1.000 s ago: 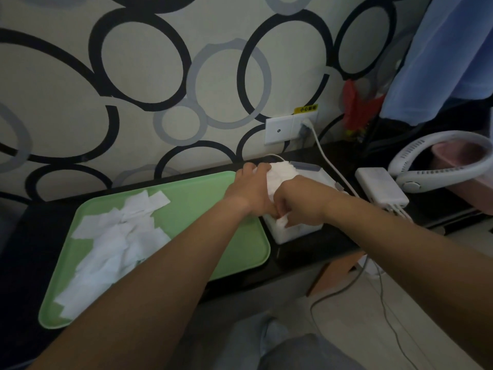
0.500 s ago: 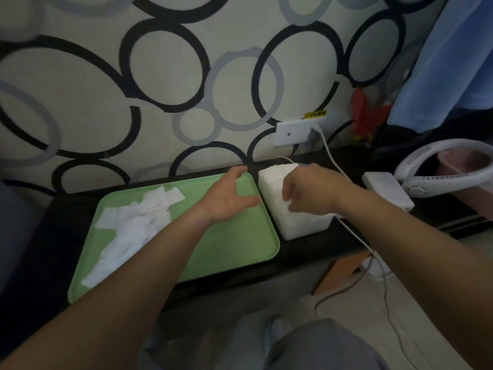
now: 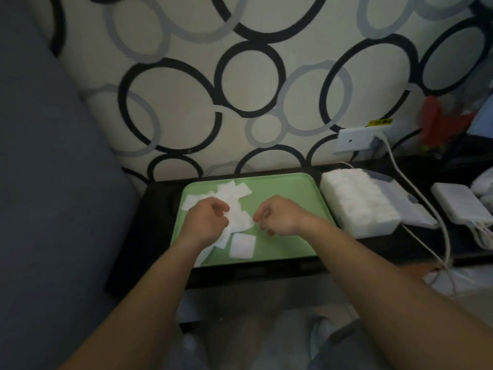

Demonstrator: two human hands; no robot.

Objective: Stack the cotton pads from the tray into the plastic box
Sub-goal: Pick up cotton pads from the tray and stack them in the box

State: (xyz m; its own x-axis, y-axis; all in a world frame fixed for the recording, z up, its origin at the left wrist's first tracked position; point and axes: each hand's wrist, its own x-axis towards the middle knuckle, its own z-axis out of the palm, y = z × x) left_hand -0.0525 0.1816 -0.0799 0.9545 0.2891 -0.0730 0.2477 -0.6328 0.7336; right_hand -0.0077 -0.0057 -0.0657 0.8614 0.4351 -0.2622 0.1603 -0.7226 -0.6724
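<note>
We saw a wall (image 3: 186,116) papered with black and grey rings, and under it a dark table (image 3: 149,236). On the table lay a green tray (image 3: 288,193), and just to its right, touching or nearly touching its edge, stood the plastic box (image 3: 357,206), already filled to the top with white pads. Both of the person's hands were over the tray, well apart from the box. The left hand (image 3: 205,222) rested on the heap of cotton pads (image 3: 226,192) in the tray's left half, its fingers curled round some of them. The right hand (image 3: 280,218) hung near the tray's middle with its fingers bent, their tips at the edge of the heap; we could not tell, through the blur, whether it pinched a pad. One single pad (image 3: 242,246) lay flat near the tray's front edge, between the two wrists. A white charger (image 3: 458,206) sat to the right of the box, and a wall socket (image 3: 352,140) was set in the wall above it.
</note>
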